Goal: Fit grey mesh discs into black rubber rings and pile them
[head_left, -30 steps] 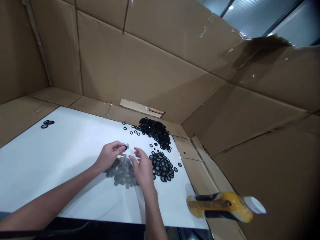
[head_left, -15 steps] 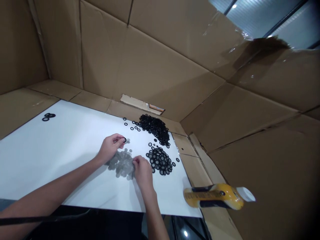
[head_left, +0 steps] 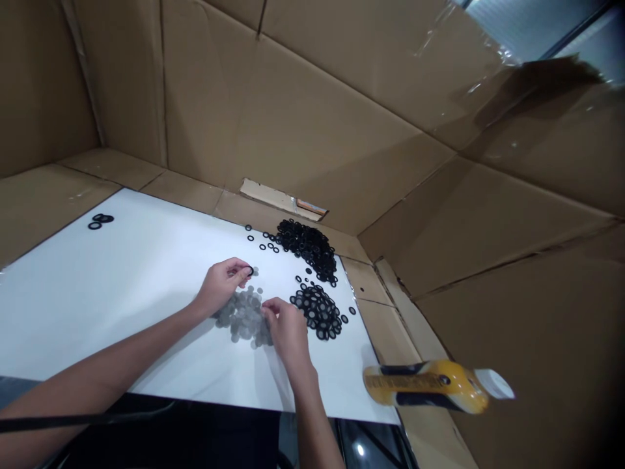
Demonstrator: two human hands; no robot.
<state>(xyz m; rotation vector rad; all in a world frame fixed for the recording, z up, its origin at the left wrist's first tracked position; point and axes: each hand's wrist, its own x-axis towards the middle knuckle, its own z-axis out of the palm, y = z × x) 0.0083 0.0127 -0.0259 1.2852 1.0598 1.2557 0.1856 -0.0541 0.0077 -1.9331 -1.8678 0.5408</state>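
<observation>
My left hand [head_left: 222,284] pinches a small black ring [head_left: 250,271] between thumb and fingers, just above a heap of grey discs [head_left: 243,316] on the white board [head_left: 122,286]. With curled fingers, my right hand [head_left: 289,332] presses down at the right edge of that grey heap; whether a disc is held I cannot make out. A pile of black rings with mesh centres [head_left: 318,311] lies just right of my right hand. A bigger pile of plain black rings [head_left: 310,243] sits farther back.
Cardboard walls [head_left: 303,124] enclose the board on all sides. A yellow and black bottle with a white cap [head_left: 430,385] lies on the cardboard at the right. A few loose black rings [head_left: 99,220] sit at the board's far left corner.
My right hand has dropped from open in the air onto the grey discs and closed its fingers. My left hand has kept its pinch on the black ring.
</observation>
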